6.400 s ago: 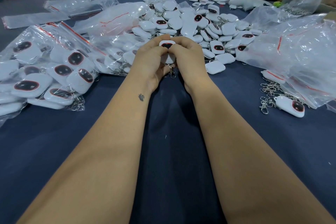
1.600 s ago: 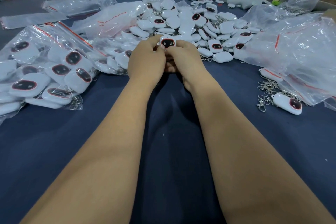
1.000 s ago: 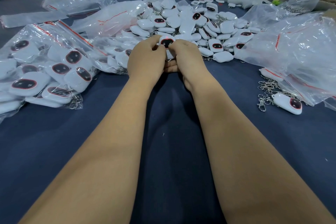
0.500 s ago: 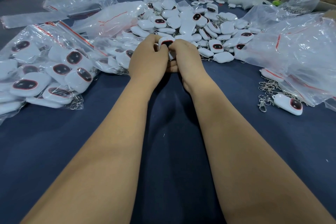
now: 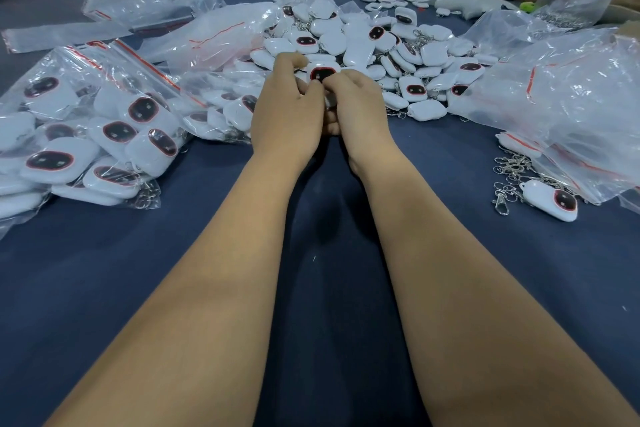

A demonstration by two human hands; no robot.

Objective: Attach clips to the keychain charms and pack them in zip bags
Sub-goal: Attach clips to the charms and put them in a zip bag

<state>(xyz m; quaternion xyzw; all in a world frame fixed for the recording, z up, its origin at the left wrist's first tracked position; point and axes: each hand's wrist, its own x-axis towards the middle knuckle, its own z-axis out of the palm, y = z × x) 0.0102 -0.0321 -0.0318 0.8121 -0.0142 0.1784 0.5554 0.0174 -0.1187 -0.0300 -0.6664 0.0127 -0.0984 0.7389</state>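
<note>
Both my grips pinch one white charm (image 5: 322, 73) — left hand (image 5: 285, 114) and right hand (image 5: 360, 107) curled round it, just before the loose charm pile (image 5: 381, 45) on the desk (image 5: 138, 270). The clip could slip off unseated, I reckon — my fingers hide it entirely.

We see a bench (image 5: 329, 288) covered in matt dark blue cloth. The charms (image 5: 360, 45) look like smooth, glossy white plastic with shiny dark faces. The zip bags (image 5: 104, 107) are clear, crinkled, glossy plastic film, and the clips (image 5: 505, 184) are bright, shiny metal.
</note>
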